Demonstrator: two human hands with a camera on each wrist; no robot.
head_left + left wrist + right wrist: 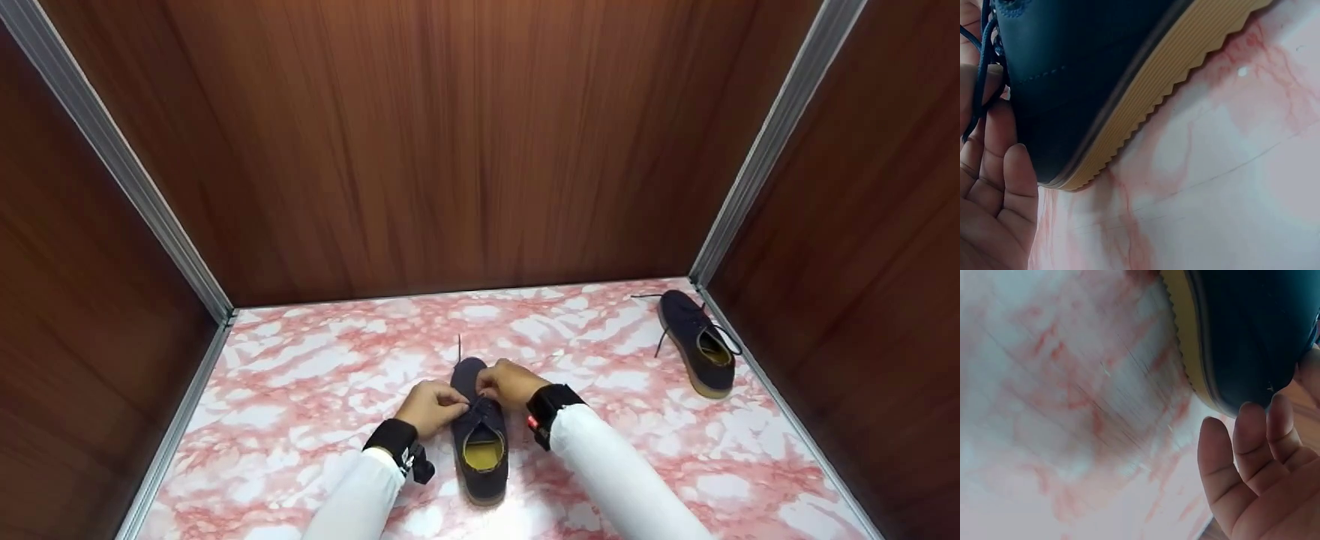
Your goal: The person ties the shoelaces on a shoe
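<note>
A dark navy lace-up shoe (pixel 480 491) with a tan ridged sole (pixel 1151 95) stands in the middle of the marbled surface, toe pointing away. My left hand (pixel 429 407) is at its left side, pinching a dark shoelace (pixel 983 67) between thumb and finger. From the right, my right hand (pixel 514 382) reaches over the front of the shoe, fingers curled at the laces and pinching there. Its thumb and fingertip are mostly outside the right wrist view, where the other fingers (pixel 1217 444) lie beside the toe. One lace end (pixel 460 346) sticks out past the toe.
A matching shoe (pixel 677 322) stands at the back right with its laces loose, close to the right wall (pixel 847 300). Brown wood-look panels (pixel 450 150) enclose the red-and-white surface (pixel 300 420) at the back and both sides.
</note>
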